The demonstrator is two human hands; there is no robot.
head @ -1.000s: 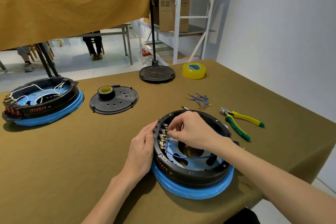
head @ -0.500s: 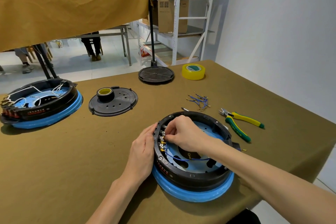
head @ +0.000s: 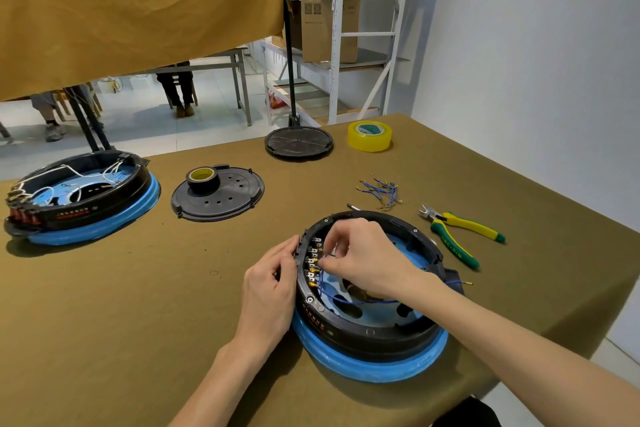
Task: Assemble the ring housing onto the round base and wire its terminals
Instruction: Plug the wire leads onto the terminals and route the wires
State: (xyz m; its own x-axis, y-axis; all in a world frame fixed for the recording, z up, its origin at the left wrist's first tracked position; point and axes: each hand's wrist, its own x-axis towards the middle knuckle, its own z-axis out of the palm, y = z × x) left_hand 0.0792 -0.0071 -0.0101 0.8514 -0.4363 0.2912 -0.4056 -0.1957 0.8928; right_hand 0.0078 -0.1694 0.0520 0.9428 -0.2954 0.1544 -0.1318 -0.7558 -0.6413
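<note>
Both hands at the ring housing [head: 363, 329] — left fingers [head: 289, 255] gripping its rim, right fingers [head: 329, 263] pinching a terminal [head: 313, 265].

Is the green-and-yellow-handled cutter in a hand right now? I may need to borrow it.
No, the green-and-yellow-handled cutter lies on the olive table cloth, right of the black ring housing, with both hands at that housing.
</note>
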